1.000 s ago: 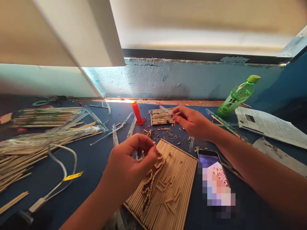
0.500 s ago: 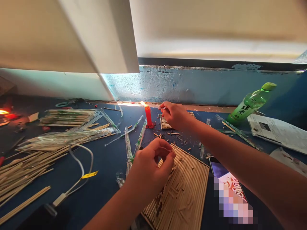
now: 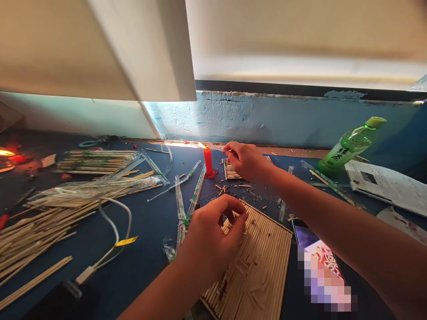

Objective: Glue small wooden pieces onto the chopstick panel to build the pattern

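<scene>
My right hand (image 3: 247, 161) pinches a thin whitish stick (image 3: 216, 147). Its far end reaches the flame of a lit red candle (image 3: 207, 162) standing upright on the table. Closer to me, my left hand (image 3: 215, 231) hovers over a panel of thin wooden sticks (image 3: 267, 262) laid side by side, its thumb and forefinger curled together. Whatever those fingertips hold, if anything, is too small to make out. Short stick pieces lie on the panel, partly covered by that hand. A smaller stick panel (image 3: 231, 170) rests behind the candle, partly hidden by my right hand.
Loose wooden sticks (image 3: 36, 235) and plastic-wrapped bundles (image 3: 96, 161) spread over the left side, near a white cable (image 3: 129, 218). Empty clear wrappers (image 3: 180, 200) lie mid-table. At right are a phone (image 3: 320, 253), a green bottle (image 3: 350, 146) and papers (image 3: 387, 184). Another flame (image 3: 6, 153) burns far left.
My left hand has shifted slightly right over the panel, its fingers still curled. My right hand keeps the stick at the flame. The whole view has moved a little.
</scene>
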`<state>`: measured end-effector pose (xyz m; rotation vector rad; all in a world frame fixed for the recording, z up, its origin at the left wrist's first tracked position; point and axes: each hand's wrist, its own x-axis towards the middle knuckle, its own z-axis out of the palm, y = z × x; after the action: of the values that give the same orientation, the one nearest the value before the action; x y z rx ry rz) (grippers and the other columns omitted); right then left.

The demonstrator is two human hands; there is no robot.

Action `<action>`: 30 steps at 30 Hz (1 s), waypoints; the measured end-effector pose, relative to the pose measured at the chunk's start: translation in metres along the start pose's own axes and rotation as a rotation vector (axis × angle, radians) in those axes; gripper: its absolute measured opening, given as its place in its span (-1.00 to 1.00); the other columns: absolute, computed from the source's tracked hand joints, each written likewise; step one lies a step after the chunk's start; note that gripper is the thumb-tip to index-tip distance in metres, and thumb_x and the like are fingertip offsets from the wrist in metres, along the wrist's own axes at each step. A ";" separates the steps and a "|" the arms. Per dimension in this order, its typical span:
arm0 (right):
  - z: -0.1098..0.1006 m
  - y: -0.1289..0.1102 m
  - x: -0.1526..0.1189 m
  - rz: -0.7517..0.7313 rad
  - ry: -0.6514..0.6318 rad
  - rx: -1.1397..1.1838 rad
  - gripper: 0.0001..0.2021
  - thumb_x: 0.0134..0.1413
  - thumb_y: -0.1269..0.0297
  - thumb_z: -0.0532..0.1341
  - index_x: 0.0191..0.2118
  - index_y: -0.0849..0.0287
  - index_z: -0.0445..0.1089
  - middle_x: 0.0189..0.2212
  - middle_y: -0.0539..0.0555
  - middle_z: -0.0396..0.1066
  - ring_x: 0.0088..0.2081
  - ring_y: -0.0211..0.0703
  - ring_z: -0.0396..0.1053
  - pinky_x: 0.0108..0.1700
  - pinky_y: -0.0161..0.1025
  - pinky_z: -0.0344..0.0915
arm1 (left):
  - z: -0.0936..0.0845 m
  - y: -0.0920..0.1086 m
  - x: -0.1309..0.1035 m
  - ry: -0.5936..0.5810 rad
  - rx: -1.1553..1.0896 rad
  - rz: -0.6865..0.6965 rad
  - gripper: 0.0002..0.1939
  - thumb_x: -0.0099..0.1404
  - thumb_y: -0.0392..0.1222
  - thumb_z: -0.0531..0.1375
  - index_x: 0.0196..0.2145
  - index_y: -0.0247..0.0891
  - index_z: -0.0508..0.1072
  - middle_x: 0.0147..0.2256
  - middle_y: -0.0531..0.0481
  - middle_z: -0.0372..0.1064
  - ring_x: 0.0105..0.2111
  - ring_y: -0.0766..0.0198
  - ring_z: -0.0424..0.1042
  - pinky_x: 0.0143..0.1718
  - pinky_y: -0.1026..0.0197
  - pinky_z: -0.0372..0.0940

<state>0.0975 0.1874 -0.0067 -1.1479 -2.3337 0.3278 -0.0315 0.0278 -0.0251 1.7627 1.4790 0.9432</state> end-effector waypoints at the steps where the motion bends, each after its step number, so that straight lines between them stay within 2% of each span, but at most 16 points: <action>1: 0.000 0.000 0.000 -0.001 0.008 -0.004 -0.72 0.25 0.34 0.01 -0.10 0.22 0.44 -0.32 0.16 0.53 -0.35 -0.14 0.37 -0.28 -0.19 0.18 | 0.000 0.000 0.000 0.001 -0.001 0.000 -0.93 0.30 -0.22 0.18 -0.30 -0.09 0.46 -0.40 0.13 0.44 -0.44 0.30 0.33 -0.40 0.23 0.24; 4: 0.002 0.000 0.000 -0.012 0.017 -0.021 -0.73 0.25 0.32 0.03 -0.10 0.22 0.45 -0.35 0.15 0.53 -0.37 -0.14 0.37 -0.29 -0.20 0.16 | 0.002 0.000 0.001 0.007 0.002 0.001 -0.93 0.29 -0.24 0.18 -0.29 -0.09 0.46 -0.40 0.15 0.44 -0.43 0.31 0.33 -0.38 0.25 0.23; 9: 0.004 0.001 0.001 -0.034 0.045 -0.026 -0.75 0.25 0.31 0.05 -0.13 0.21 0.46 -0.28 0.17 0.54 -0.32 -0.12 0.39 -0.27 -0.21 0.17 | 0.002 -0.002 0.002 0.011 0.000 0.001 -0.92 0.30 -0.23 0.19 -0.25 -0.09 0.47 -0.39 0.15 0.45 -0.40 0.32 0.33 -0.36 0.25 0.24; 15: 0.004 0.001 0.002 -0.016 0.030 -0.013 -0.74 0.25 0.32 0.04 -0.12 0.22 0.45 -0.36 0.14 0.51 -0.40 -0.17 0.33 -0.31 -0.22 0.13 | 0.003 -0.003 0.001 0.014 0.009 0.011 -0.93 0.29 -0.22 0.20 -0.28 -0.07 0.48 -0.40 0.16 0.45 -0.40 0.32 0.34 -0.37 0.26 0.24; 30: 0.002 0.003 0.000 -0.025 0.043 -0.010 -0.77 0.24 0.33 0.05 -0.15 0.22 0.45 -0.41 0.11 0.50 -0.45 -0.21 0.28 -0.34 -0.24 0.11 | 0.005 -0.005 0.001 0.014 0.030 0.036 -0.91 0.27 -0.25 0.20 -0.31 -0.07 0.50 -0.40 0.14 0.46 -0.42 0.30 0.33 -0.37 0.23 0.25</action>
<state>0.0983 0.1895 -0.0092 -1.1191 -2.3129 0.2806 -0.0301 0.0298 -0.0318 1.8132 1.4821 0.9577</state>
